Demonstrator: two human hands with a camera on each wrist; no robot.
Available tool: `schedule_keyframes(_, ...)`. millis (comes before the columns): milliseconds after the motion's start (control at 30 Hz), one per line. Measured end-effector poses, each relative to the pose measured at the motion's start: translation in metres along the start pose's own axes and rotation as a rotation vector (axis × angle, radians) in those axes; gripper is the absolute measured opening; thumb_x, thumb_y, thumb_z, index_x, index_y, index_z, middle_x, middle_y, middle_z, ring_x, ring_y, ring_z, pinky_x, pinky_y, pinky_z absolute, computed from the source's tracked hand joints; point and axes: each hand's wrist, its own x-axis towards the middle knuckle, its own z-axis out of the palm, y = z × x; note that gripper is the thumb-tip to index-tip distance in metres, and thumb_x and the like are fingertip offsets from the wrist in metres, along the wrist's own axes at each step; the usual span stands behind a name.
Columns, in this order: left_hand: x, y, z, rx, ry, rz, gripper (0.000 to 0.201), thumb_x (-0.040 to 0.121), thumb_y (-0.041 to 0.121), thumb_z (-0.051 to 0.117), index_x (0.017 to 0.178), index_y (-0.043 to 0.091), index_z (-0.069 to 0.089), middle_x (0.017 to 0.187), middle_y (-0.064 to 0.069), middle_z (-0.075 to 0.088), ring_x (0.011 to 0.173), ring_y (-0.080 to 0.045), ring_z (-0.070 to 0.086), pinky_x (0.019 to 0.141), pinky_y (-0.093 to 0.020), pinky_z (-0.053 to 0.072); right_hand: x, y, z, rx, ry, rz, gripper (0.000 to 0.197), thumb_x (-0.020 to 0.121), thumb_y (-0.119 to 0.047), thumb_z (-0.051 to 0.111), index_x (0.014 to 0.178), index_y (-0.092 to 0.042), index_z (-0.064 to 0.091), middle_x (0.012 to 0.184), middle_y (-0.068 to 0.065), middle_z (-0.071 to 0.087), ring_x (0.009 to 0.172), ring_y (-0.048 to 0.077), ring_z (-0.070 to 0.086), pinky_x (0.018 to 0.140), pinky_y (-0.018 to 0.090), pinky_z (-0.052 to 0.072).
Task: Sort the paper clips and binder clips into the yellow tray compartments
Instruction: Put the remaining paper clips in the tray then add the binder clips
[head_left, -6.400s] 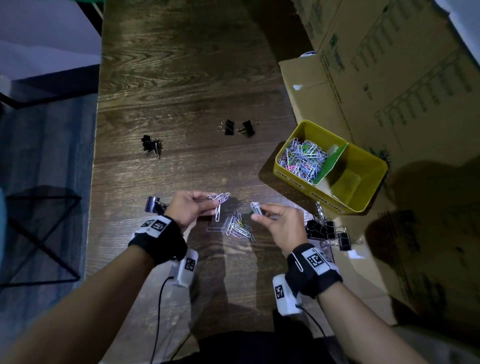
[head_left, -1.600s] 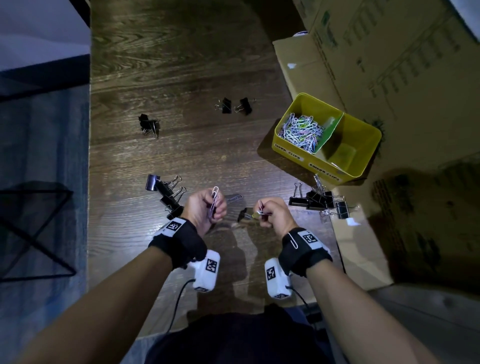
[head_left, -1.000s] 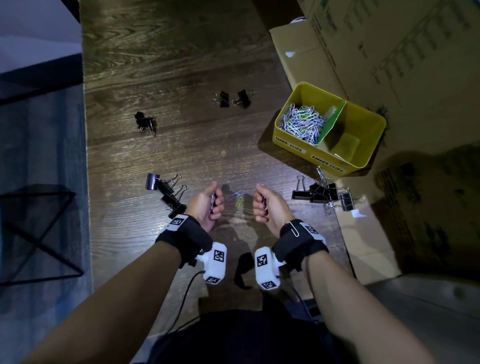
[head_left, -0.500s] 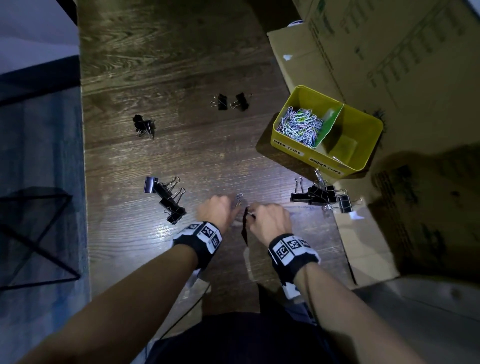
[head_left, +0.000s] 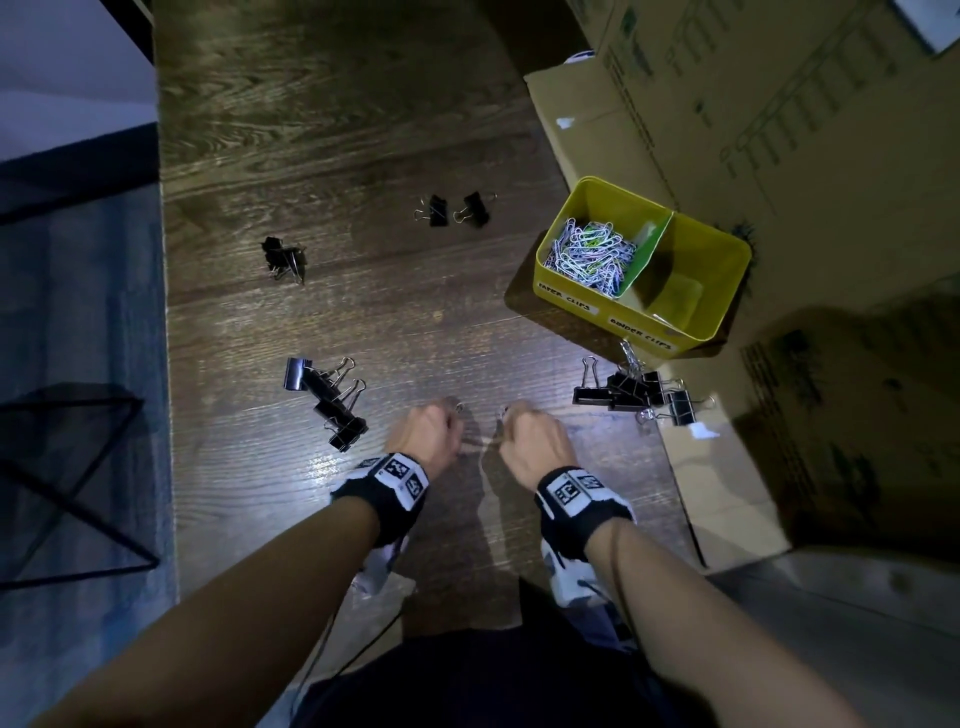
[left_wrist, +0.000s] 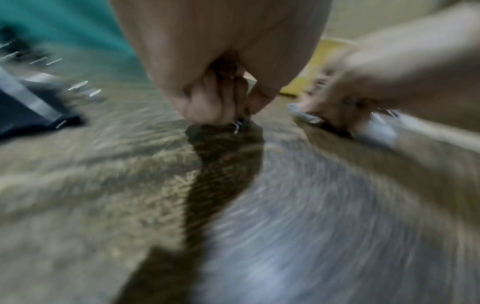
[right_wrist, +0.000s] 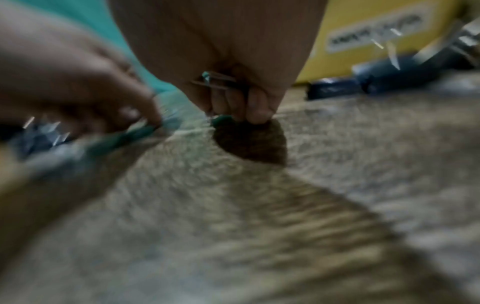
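Both hands, left & right, are low on the tabletop, each clenched round a few paper clips: thin, light, slippery wire, so pinch flat before the yellow tray.

Head cam looked steeply down from above at the wooden counter and both wrists. The 2 wrist cams sat super low and close, facing forward along the palms, blurry. All 3 views shared the yellow tray.
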Motion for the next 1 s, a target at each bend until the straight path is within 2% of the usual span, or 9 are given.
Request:
schedule_keyframes(133,0.015,-0.017,-0.003,-0.229,-0.07,-0.074,0.014,0.089,0.021,0.056,0.084,0.011,0.065,0.075,-0.009,0.061,0.073,-0.024,0.056,0.064,-0.025,0.035,0.005,0.004,-0.011,0.438,-0.052,0.161,0.017,0.095,-0.015,0.044,0.083,-0.017,0.055,0.084,0.001,0.056,0.079,0.02,0.051,0.071,0.029,0.037)
schedule_keyframes(233,0.018,-0.019,-0.006,-0.54,-0.144,-0.187,0.019,0.085,0.021,0.06,0.067,0.016,0.059,0.056,-0.004,0.052,0.052,-0.02,0.045,0.049,-0.024,0.032,0.009,0.008,-0.011,0.902,-0.046,0.265,0.03,0.094,-0.014,0.045,0.065,-0.021,0.051,0.065,-0.007,0.047,0.061,0.011,0.043,0.056,0.025,0.032)
schedule_keyframes(300,0.018,-0.014,-0.01,-0.897,-0.208,-0.338,0.022,0.086,0.019,0.051,0.065,0.015,0.05,0.047,0.0,0.039,0.038,-0.013,0.032,0.038,-0.015,0.021,0.007,0.01,-0.016,1.207,-0.05,0.32,0.03,0.092,-0.011,0.037,0.063,-0.019,0.041,0.054,-0.009,0.039,0.047,0.007,0.034,0.046,0.02,0.025)
schedule_keyframes(367,0.018,-0.006,-0.017,-1.209,-0.334,-0.427,0.024,0.086,0.019,0.038,0.063,0.016,0.041,0.045,0.005,0.031,0.033,-0.007,0.023,0.035,-0.01,0.012,0.002,0.01,-0.028,1.46,-0.056,0.297,0.032,0.089,-0.011,0.029,0.058,-0.02,0.033,0.047,-0.01,0.031,0.042,0.007,0.024,0.043,0.021,0.016)
schedule_keyframes(467,0.017,0.01,-0.03,-1.472,-0.504,-0.328,0.019,0.075,0.022,0.031,0.058,0.019,0.037,0.048,0.005,0.029,0.037,-0.007,0.021,0.04,-0.015,0.006,-0.001,0.014,-0.049,1.709,-0.009,0.2,0.042,0.089,-0.013,0.027,0.049,-0.023,0.031,0.045,-0.009,0.026,0.042,0.009,0.021,0.045,0.024,0.014)
schedule_keyframes(667,0.024,0.055,-0.06,-1.71,-0.529,-0.062,0.016,0.065,0.028,0.035,0.056,0.016,0.038,0.051,0.001,0.03,0.044,-0.01,0.024,0.043,-0.018,0.005,0.004,0.011,-0.1,1.902,-0.009,0.026,0.038,0.092,-0.015,0.029,0.055,-0.021,0.03,0.046,-0.006,0.029,0.044,0.009,0.026,0.041,0.019,0.02)
schedule_keyframes(800,0.038,0.088,-0.087,-1.667,-0.524,0.047,0.022,0.069,0.028,0.033,0.057,0.012,0.041,0.05,0.0,0.032,0.043,-0.011,0.024,0.042,-0.016,0.005,0.016,0.0,-0.138,1.798,-0.02,-0.027,0.03,0.092,-0.016,0.032,0.062,-0.019,0.031,0.059,-0.003,0.037,0.048,0.009,0.033,0.041,0.019,0.019)
schedule_keyframes(900,0.059,0.112,-0.106,-1.557,-0.478,0.073,0.023,0.076,0.026,0.03,0.06,0.012,0.041,0.051,0.0,0.031,0.043,-0.011,0.022,0.039,-0.014,0.009,0.032,-0.008,-0.164,1.655,0.054,0.031,0.025,0.091,-0.012,0.034,0.067,-0.016,0.039,0.062,-0.001,0.037,0.048,0.009,0.031,0.045,0.022,0.017)
schedule_keyframes(1000,0.084,0.138,-0.118,-1.372,-0.387,-0.007,0.028,0.083,0.023,0.028,0.063,0.013,0.044,0.051,0.001,0.033,0.042,-0.011,0.023,0.035,-0.011,0.016,0.051,-0.012,-0.186,1.579,0.143,0.148,0.024,0.092,-0.008,0.033,0.072,-0.011,0.046,0.061,-0.001,0.036,0.048,0.01,0.031,0.044,0.021,0.02)
